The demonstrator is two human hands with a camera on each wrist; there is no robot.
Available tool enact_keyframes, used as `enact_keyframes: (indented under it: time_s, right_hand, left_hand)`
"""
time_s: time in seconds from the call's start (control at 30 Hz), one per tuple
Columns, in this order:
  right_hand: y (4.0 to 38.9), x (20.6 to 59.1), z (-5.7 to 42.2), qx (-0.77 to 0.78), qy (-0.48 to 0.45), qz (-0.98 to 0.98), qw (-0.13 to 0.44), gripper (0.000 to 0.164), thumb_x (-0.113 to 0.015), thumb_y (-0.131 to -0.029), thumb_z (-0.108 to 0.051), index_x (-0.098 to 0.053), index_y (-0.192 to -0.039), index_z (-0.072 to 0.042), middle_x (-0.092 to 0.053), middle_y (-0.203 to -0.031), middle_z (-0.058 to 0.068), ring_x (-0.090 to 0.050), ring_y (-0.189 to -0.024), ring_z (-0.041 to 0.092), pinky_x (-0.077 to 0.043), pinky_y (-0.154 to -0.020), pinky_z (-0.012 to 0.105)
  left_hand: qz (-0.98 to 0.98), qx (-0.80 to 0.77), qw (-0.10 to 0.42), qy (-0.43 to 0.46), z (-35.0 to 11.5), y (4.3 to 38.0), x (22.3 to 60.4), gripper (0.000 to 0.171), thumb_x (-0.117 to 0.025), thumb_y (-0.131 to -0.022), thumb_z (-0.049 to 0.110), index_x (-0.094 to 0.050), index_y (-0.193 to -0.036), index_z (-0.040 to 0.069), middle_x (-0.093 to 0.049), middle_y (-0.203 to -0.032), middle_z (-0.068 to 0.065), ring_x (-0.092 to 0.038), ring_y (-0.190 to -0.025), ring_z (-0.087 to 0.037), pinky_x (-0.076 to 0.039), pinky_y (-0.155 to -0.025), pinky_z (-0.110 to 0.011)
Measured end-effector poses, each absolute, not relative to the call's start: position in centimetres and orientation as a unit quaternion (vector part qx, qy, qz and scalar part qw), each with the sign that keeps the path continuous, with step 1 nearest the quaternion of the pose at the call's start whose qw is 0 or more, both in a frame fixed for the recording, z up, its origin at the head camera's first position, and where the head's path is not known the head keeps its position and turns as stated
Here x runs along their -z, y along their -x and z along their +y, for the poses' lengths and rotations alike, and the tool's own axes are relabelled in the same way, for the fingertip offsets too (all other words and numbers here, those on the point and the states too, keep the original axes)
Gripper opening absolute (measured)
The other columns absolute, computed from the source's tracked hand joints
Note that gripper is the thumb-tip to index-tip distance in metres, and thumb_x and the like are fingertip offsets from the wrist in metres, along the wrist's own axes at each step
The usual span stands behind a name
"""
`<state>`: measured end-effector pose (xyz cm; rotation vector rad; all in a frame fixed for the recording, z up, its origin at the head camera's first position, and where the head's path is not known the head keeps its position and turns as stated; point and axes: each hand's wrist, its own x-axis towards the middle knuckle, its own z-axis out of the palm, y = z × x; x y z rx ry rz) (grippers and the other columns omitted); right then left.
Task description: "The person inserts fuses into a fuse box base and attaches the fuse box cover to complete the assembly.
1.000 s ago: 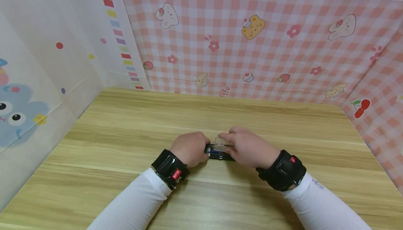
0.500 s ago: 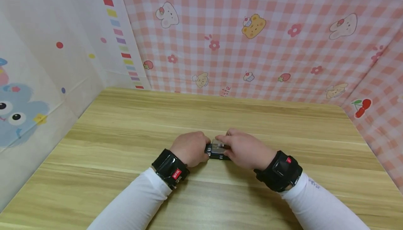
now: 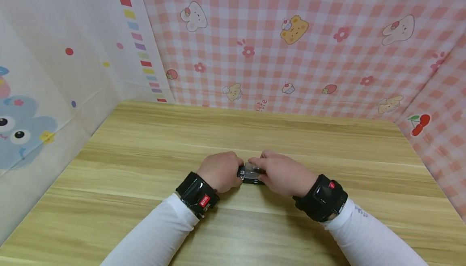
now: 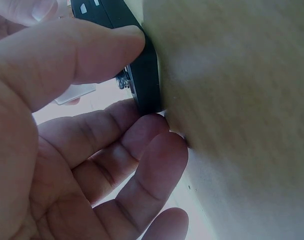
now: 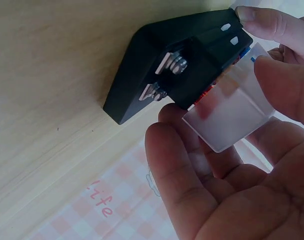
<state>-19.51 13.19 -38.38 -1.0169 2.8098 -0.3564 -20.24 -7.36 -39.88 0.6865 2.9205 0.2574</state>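
Observation:
A black plastic block (image 3: 250,181) with metal screw terminals at its end lies on the wooden table, between the two hands. My left hand (image 3: 219,172) grips its left end, thumb (image 4: 109,47) on one side and fingers on the other. With thumb and fingers, my right hand (image 3: 287,174) pinches a clear plastic cover (image 5: 229,115) that sits against the block's upper face. Red, orange and blue parts show through the cover in the right wrist view. Whether the cover is fully seated I cannot tell. The block's right end is partly hidden by the right hand in the head view.
The wood-grain table (image 3: 164,136) spreads around both hands. A pink checked cloth (image 3: 269,67) hangs behind it, and a pale printed cloth (image 3: 87,55) stands along the left. Black bands (image 3: 198,195) circle both wrists.
My right hand has shifted slightly left with the clear cover, which has tilted down and lowered onto the black block. The left hand has stayed in place on the block's end.

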Motion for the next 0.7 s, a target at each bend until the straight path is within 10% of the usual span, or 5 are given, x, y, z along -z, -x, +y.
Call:
enact_keyframes:
  time_s: [0.7]
  right_hand:
    - [19.51, 38.54, 13.03, 0.112, 0.337, 0.932, 0.078, 0.048, -0.074, -0.097, -0.012, -0.063, -0.144, -0.011, -0.064, -0.108, 0.004, -0.055, -0.082, 0.009, -0.05, -0.073, 0.024]
  left_hand:
    - [0.968, -0.086, 0.068, -0.225, -7.24, 20.2, 39.7, 0.019, -0.088, -0.083, 0.03, -0.072, -0.086, 0.018, -0.063, -0.08, 0.004, -0.055, -0.063, -0.014, -0.044, -0.056, -0.032]
